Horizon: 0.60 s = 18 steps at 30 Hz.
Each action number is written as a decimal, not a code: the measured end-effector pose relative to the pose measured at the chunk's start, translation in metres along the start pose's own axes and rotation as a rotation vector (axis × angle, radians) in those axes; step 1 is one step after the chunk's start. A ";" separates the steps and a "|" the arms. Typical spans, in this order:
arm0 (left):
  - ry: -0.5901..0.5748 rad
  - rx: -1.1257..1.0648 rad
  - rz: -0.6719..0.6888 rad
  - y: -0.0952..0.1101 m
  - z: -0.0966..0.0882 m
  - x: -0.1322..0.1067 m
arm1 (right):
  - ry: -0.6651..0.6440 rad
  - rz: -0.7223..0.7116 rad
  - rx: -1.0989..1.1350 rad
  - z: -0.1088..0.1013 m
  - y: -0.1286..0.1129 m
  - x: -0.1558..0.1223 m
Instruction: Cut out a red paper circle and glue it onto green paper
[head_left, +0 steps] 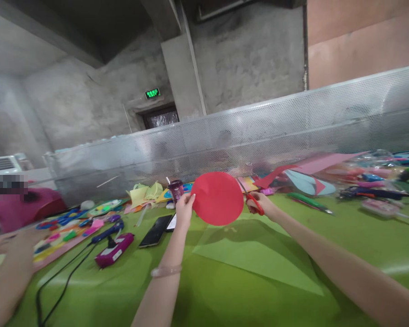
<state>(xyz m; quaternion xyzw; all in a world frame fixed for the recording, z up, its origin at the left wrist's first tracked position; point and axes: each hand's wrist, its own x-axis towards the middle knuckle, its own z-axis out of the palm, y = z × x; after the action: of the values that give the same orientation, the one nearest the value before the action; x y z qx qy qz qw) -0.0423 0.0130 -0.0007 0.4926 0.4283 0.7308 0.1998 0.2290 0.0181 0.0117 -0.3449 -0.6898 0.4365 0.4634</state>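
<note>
A round piece of red paper (218, 198) is held up over the table, pinched at its left edge by my left hand (184, 210). Fingers of my right hand (262, 204) are wrapped round the red handles of a pair of scissors (256, 203). The scissor blades point up and left, close to the right edge of the red circle; whether they touch it I cannot tell. Beneath the circle, a sheet of light green paper (255, 254) lies on the green tabletop (225, 299).
A black phone (156, 231), a purple power strip (115, 250) with a cable and a dark cup with a straw (176, 190) stand left. Paper scraps (310, 181) and a green craft knife (310, 203) lie right. Another person's arm (15, 268) reaches in at far left. A perforated metal screen (225, 141) borders the back.
</note>
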 end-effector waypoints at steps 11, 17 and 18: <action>-0.040 -0.006 -0.023 0.004 0.001 -0.002 | -0.034 -0.005 -0.037 0.000 0.002 0.001; -0.051 -0.013 -0.031 0.004 0.001 -0.003 | -0.033 0.007 -0.040 0.000 0.005 0.002; -0.051 -0.014 -0.031 0.004 0.001 -0.003 | -0.033 0.009 -0.040 0.000 0.006 0.002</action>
<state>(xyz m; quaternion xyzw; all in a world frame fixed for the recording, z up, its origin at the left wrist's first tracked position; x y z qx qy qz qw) -0.0398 0.0094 0.0011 0.5029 0.4254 0.7178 0.2254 0.2290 0.0226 0.0073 -0.3501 -0.7045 0.4304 0.4426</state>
